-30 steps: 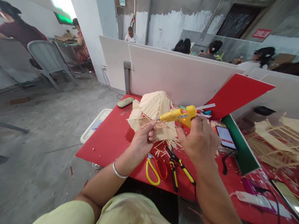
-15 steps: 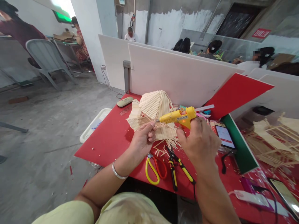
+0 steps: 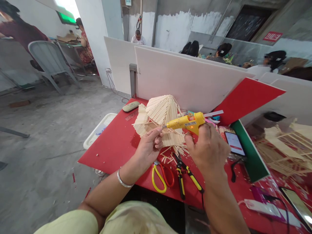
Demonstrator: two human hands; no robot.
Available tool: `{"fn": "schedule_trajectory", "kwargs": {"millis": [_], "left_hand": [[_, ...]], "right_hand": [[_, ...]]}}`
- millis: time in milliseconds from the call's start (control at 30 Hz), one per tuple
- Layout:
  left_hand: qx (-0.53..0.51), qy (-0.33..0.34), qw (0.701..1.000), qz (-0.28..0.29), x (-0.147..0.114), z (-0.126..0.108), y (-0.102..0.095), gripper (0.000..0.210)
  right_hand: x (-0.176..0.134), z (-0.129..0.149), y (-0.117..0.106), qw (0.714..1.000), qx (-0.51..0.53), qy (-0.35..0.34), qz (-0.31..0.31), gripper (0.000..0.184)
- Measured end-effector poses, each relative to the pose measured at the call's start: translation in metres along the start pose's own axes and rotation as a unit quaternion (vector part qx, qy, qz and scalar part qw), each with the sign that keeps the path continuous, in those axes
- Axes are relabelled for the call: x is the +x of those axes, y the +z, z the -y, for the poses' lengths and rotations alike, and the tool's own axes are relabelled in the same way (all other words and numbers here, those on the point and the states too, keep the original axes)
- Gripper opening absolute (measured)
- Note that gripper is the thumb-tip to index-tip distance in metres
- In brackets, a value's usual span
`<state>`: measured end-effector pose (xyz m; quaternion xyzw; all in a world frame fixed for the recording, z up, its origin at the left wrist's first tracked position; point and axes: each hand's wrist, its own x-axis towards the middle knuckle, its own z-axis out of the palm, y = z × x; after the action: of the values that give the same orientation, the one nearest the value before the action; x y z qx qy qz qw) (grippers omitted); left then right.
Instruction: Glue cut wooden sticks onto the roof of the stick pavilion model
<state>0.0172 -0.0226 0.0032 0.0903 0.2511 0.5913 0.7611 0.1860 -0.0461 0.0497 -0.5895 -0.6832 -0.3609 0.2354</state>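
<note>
My right hand (image 3: 211,147) is wrapped round a yellow hot glue gun (image 3: 181,122), with a glue stick poking out of its back end. The gun's nozzle points left and meets the fingertips of my left hand (image 3: 149,144). Thumb and fingers of that hand are pinched together; whatever small piece they hold is too hidden to make out. Just behind both hands stands a model made of thin wooden sticks (image 3: 159,109), with a sloped, roof-like top. Loose sticks (image 3: 179,149) lie in front of it, partly under the gun.
On the red tabletop (image 3: 109,148) lie scissors (image 3: 159,177), yellow-and-black pliers (image 3: 186,174), a phone (image 3: 234,143) and an oval case (image 3: 131,106). White boards (image 3: 185,74) rise behind. Another stick structure (image 3: 287,146) sits at right. Several people work beyond.
Both hands and the glue gun keep almost the same place. The whole view has shifted very slightly; nothing was let go or picked up.
</note>
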Motion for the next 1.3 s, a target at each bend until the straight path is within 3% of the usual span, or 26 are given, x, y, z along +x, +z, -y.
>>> {"fn": "schedule_trajectory", "kwargs": {"millis": [267,467,900,1300], "left_hand": [[-0.012,-0.008,1.0,-0.007,-0.001,-0.002,0.003,0.005],[-0.045,-0.035,0.998,-0.003,-0.001,-0.003,0.003,0.013],[-0.163,-0.152,0.974,0.033,-0.001,-0.013,0.002,0.021],[-0.172,-0.158,0.972,0.022,-0.002,-0.015,0.005,0.021]], "right_hand": [[0.0,0.0,-0.001,1.0,-0.014,0.002,0.001,0.021],[-0.003,0.0,0.001,1.0,-0.005,0.009,-0.005,0.021],[-0.002,0.001,0.004,0.999,-0.011,0.011,-0.036,0.023],[-0.005,0.001,0.006,1.0,-0.013,0.025,-0.007,0.025]]}}
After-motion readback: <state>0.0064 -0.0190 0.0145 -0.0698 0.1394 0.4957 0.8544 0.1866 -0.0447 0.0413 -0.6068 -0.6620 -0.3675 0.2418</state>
